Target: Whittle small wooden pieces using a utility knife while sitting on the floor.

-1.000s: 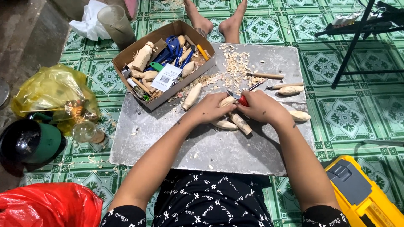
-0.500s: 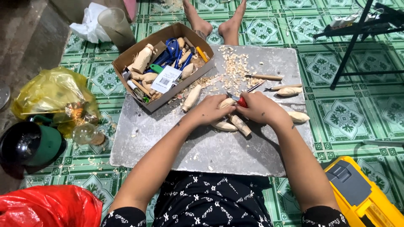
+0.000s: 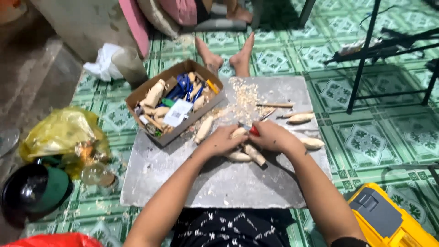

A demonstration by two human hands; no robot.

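Left hand gripped a pale wooden piece, right hand closed on what seemed a red-handled knife, mid grey board, bare board toward the person, cardboard box at its far-left edge, shavings beyond.

2 hands, 1 cardboard box, 1 yellow bag

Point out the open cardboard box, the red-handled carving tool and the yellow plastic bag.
Open cardboard box (image 3: pixel 142 93), head view, on its bare left wall.
Red-handled carving tool (image 3: pixel 254 131), head view, on the red handle showing in the right hand.
Yellow plastic bag (image 3: pixel 55 135), head view, on its crumpled middle.
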